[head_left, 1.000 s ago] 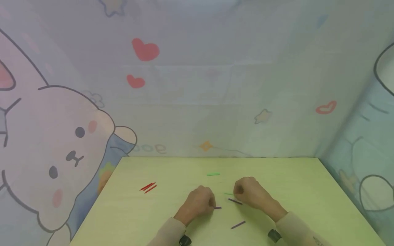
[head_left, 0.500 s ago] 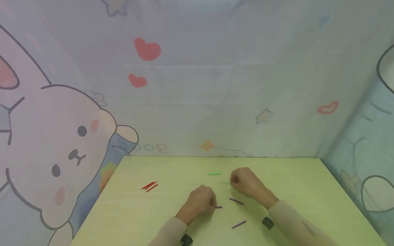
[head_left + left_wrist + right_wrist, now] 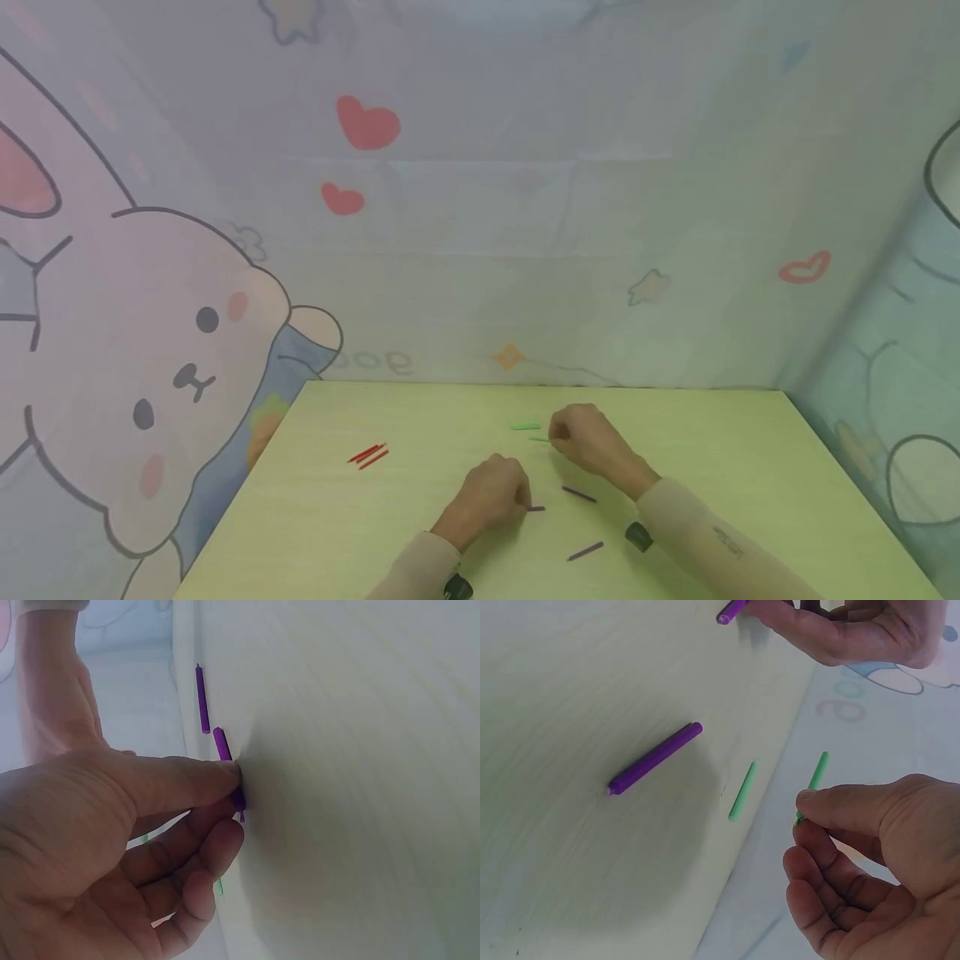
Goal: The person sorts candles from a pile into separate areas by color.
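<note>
Nearer than the lying green stick [image 3: 526,427], the right hand [image 3: 588,435] is pinching another green stick [image 3: 819,769] by one end, probably for control, and the left hand [image 3: 491,493] a purple stick [image 3: 223,742].

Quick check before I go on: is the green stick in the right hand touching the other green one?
Apart. The right wrist view shows a plain gap, with table and backdrop visible between the held green stick and the lying green stick.
</note>
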A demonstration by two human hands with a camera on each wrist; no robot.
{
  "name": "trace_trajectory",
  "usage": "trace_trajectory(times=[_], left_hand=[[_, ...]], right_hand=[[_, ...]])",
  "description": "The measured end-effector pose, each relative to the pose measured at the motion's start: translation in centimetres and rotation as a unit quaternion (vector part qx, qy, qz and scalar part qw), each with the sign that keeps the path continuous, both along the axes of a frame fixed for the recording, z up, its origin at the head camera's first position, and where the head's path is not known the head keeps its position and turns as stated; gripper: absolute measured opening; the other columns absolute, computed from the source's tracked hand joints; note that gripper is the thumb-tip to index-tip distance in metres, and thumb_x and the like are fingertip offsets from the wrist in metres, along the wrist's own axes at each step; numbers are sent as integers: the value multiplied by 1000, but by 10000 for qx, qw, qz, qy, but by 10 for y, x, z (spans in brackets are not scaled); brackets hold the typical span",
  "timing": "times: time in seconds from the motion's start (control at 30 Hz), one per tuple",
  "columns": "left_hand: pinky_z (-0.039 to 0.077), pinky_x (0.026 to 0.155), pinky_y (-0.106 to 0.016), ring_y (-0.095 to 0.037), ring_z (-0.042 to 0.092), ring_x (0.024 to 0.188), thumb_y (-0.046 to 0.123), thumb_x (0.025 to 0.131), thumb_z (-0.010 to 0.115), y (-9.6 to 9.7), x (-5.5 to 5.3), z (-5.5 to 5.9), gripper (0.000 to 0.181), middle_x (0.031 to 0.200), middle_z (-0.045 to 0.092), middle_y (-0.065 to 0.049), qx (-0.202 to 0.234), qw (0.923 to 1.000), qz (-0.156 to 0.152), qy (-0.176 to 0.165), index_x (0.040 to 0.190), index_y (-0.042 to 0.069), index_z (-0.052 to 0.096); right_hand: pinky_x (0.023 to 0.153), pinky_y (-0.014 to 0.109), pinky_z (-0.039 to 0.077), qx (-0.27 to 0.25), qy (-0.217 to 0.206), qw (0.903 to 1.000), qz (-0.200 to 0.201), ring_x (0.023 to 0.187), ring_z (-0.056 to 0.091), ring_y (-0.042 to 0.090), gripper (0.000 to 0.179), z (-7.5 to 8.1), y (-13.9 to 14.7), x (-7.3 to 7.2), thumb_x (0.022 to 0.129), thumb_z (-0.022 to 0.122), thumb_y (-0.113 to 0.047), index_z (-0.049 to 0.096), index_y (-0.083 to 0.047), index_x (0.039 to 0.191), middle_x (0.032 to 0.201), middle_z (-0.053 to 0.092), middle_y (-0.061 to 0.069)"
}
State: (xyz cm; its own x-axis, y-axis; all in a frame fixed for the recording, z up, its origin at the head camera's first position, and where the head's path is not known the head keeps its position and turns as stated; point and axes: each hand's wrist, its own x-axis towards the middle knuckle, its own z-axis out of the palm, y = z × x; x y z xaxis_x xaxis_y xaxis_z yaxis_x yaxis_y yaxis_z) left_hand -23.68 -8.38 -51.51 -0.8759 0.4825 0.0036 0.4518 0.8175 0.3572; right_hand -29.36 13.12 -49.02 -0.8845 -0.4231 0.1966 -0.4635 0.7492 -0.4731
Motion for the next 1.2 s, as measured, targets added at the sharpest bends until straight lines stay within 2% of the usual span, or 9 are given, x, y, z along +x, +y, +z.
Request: trace_trajectory(times=[0.23, 0.57, 0.83, 1.07, 1.2], left_hand=[[64, 74, -24, -12, 79, 83, 7, 89, 90, 1, 1, -1, 10, 92, 84, 4, -77, 10000, 7, 5, 90, 16, 88], [62, 72, -20, -9, 77, 81, 6, 90, 90, 0, 0, -4, 11, 90, 83, 5, -14, 10000, 30, -14, 90, 17, 88], [62, 73, -21, -9, 77, 81, 7, 90, 91, -1, 0, -3, 10, 90, 83, 6, -5, 10000, 77, -10, 91, 17, 88], [62, 73, -22, -9, 76, 82, 8, 89, 91, -2, 0, -2, 12, 90, 83, 7, -53, 9999, 74, 49, 91, 19, 89], [62, 73, -21, -8, 75, 81, 7, 89, 91, -2, 0, -3, 12, 89, 82, 8, -38, 10000, 43, 49, 90, 19, 88]], right_hand=[[78, 38, 63, -7, 86, 10000, 6, 79, 65, 11, 22, -8, -12, -11, 92, 72, 7, 77, -12, 83, 85, 74, -4], [82, 41, 65, -14, -146, 9999, -70, 83, 69, 16, 19, -13, -20, -18, 96, 71, 6, 78, -10, 87, 91, 77, 1], [80, 39, 65, 92, -37, 9999, -39, 80, 67, 15, 21, -15, -22, -23, 94, 70, 7, 78, -10, 86, 91, 75, 1], [78, 38, 63, 230, 134, 9996, -44, 80, 65, 14, 20, -15, -26, -33, 92, 70, 7, 79, -10, 87, 92, 77, 2], [74, 37, 61, 272, -6, 9996, -38, 76, 62, 14, 22, -18, -28, -36, 88, 68, 9, 76, -10, 84, 89, 75, 1]])
